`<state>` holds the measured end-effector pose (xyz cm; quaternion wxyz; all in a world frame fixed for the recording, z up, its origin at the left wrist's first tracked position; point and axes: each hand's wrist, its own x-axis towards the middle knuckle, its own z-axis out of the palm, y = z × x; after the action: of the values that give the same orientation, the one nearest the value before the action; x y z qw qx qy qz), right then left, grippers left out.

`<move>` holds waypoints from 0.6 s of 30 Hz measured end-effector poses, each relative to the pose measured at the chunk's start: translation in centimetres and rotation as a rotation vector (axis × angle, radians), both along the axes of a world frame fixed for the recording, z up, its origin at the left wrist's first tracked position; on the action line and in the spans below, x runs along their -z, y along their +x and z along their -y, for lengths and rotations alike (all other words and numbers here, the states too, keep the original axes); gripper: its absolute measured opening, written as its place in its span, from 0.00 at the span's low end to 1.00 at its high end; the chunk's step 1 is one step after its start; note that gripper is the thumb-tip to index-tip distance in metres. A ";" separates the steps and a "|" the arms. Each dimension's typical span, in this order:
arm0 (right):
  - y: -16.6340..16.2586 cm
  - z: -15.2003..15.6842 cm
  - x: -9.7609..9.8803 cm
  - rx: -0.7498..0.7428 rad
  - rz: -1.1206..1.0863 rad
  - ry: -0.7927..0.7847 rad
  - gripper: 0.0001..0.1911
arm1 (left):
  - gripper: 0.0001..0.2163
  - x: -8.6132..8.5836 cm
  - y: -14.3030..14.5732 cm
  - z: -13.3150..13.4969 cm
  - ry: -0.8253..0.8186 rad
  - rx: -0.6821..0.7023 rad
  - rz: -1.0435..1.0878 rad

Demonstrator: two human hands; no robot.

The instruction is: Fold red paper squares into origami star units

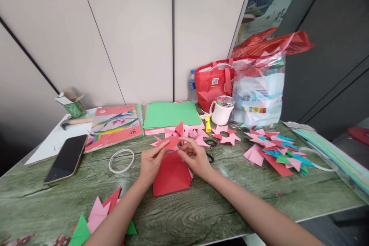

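My left hand [152, 160] and my right hand [195, 157] meet over the middle of the green wood-grain table [201, 215]. Together they pinch a small folded red paper piece [172, 142], each hand closed on one end. Directly under the hands lies a stack of red paper squares [170, 177]. Behind them is a scatter of folded pink and red pieces [193, 133], and black scissors [211, 150] lie partly hidden by my right hand.
A green sheet tops a paper stack [171, 114]. A paper pack [115, 125], a phone [67, 157], a roll of tape [121, 160], a glue stick [208, 124], a mug [221, 110], a bottle [192, 86], a red bag [215, 82] and folded piles [275, 152] [98, 211] surround it.
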<state>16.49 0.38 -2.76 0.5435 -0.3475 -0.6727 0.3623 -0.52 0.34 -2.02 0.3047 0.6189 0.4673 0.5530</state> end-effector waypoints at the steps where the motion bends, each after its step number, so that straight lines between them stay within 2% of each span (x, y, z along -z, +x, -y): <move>1: -0.1 0.0 0.1 -0.012 0.015 0.016 0.16 | 0.11 0.0 -0.1 0.0 0.052 -0.008 -0.080; 3: -0.1 -0.2 0.4 0.004 0.002 0.037 0.12 | 0.11 -0.1 -0.1 0.1 0.123 0.001 -0.176; 5: 0.0 -0.6 0.6 0.006 -0.088 -0.006 0.10 | 0.11 -0.2 0.0 0.2 0.128 0.022 -0.193; 11: -0.1 -1.2 0.9 -0.089 -0.363 -0.195 0.09 | 0.10 -0.6 0.3 0.2 0.001 0.136 -0.099; 18: -0.3 -1.1 0.6 -0.111 -0.395 -0.228 0.08 | 0.09 -0.9 0.4 0.2 -0.106 0.104 0.044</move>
<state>16.15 1.45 -3.34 0.6008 -0.2915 -0.5262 0.5265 -0.15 0.11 -1.10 0.3755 0.6130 0.4564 0.5244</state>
